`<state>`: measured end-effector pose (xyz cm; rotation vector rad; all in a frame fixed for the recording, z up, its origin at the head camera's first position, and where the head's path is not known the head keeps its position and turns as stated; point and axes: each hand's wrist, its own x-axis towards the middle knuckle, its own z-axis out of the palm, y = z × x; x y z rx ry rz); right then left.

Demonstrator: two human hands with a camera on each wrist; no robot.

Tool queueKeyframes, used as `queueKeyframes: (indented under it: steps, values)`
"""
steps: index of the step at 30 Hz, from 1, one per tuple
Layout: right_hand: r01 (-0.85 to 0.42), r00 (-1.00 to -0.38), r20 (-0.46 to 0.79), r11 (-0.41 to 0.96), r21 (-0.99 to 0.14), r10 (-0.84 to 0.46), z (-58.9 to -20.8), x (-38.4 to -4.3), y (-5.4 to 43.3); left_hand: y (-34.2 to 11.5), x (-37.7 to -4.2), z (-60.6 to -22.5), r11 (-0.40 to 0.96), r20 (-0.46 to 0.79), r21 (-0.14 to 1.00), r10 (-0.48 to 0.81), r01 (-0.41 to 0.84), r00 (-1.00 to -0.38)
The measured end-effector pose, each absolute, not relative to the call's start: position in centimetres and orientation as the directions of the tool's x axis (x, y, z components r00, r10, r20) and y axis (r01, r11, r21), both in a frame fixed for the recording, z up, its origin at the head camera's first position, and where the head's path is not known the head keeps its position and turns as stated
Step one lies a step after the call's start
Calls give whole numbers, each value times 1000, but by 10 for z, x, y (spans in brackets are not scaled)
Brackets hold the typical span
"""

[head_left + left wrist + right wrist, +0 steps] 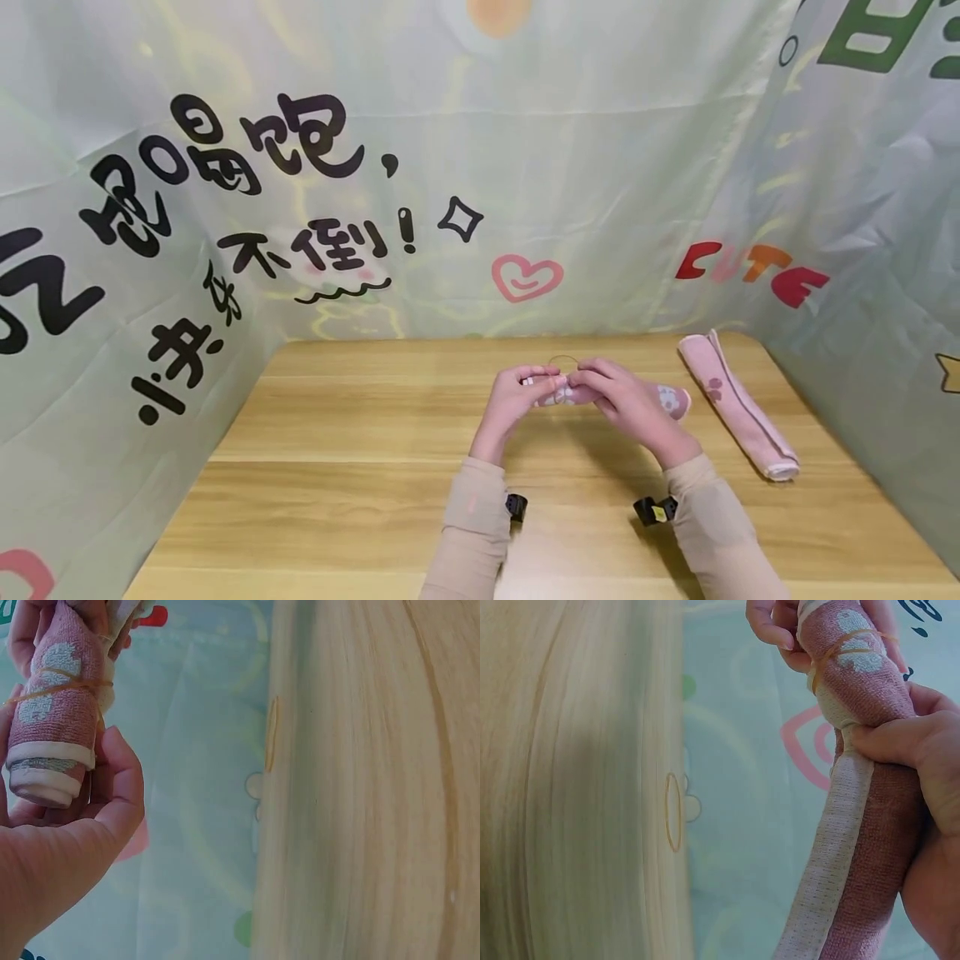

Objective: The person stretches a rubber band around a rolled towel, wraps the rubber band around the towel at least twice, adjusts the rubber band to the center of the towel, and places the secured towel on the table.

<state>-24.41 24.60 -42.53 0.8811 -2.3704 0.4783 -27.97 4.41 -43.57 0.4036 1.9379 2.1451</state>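
A pink towel with pale blue flowers [672,401], rolled into a tube, is held just above the table between both hands. My left hand [512,400] holds its left end, fingers and thumb curled about it. Farther along, my right hand [633,408] grips the roll around its middle, with the thumb pressed on the pale edge strip [826,862] in the right wrist view. An orange rubber band [54,688] runs around the roll near the left end, crossing over a flower. Part of the band is hidden behind the towel and fingers.
A second rolled pink towel [738,408] lies slantwise on the right of the wooden table [337,483]. Near the back edge lies a loose rubber band [667,814]. Printed cloth [600,167] hangs behind the table and along both sides.
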Motion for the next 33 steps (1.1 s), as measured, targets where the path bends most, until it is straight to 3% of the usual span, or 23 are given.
queueKeyframes:
  steps: [11, 33]
  values:
    - [-679, -628, 632, 717, -160, -454, -425, -248, 241, 41, -284, -436, 91, 121, 984, 278, 151, -953]
    - [-605, -685, 626, 770, -203, -374, -425, -242, 234, 42, -281, -428, 173, 216, 949, 248, 263, -944]
